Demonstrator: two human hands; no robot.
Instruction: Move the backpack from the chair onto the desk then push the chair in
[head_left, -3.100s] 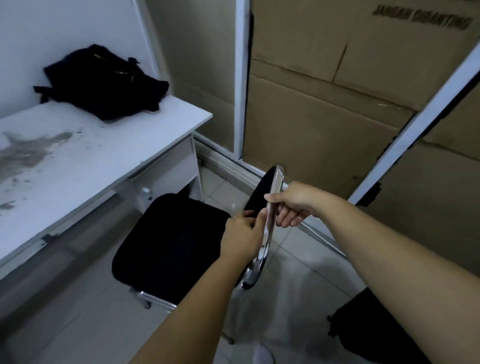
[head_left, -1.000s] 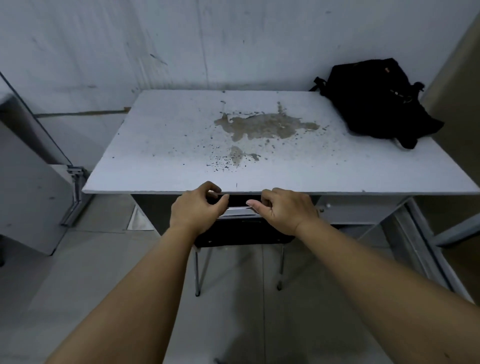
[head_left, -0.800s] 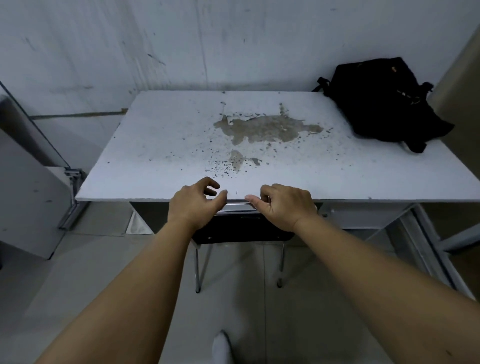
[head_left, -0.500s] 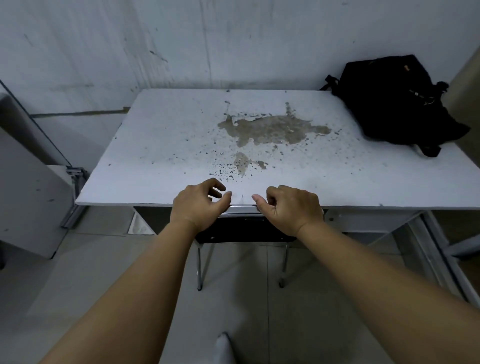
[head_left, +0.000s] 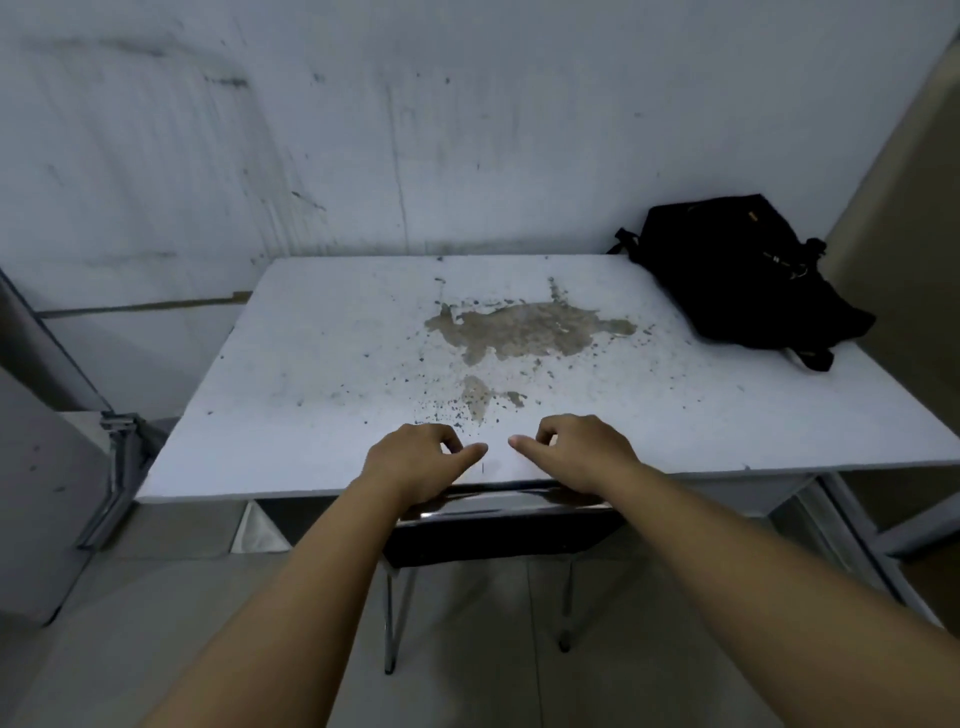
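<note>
— The stained white desk (head_left: 332, 374): what lies on it?
— The backpack (head_left: 743, 280), at its far right corner.
— And the hands?
— The left hand (head_left: 415, 465) and right hand (head_left: 582, 452) hover loosely curled, holding nothing, above the chair (head_left: 498, 535) tucked under the desk.

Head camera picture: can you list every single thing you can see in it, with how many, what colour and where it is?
backpack: one, black, lying on the desk's far right corner by the wall.
desk: one, white top, against the wall.
stain: one big brownish patch with dark specks, middle of the desk top.
chair: one, black backrest with a shiny metal top bar, tucked under the desk's front edge; two metal legs show below.
wall: one, scuffed white, behind the desk.
floor: grey tiles, below.
left hand: one, over the chair's top bar, fingers loosely curled.
right hand: one, beside it, the same.
</note>
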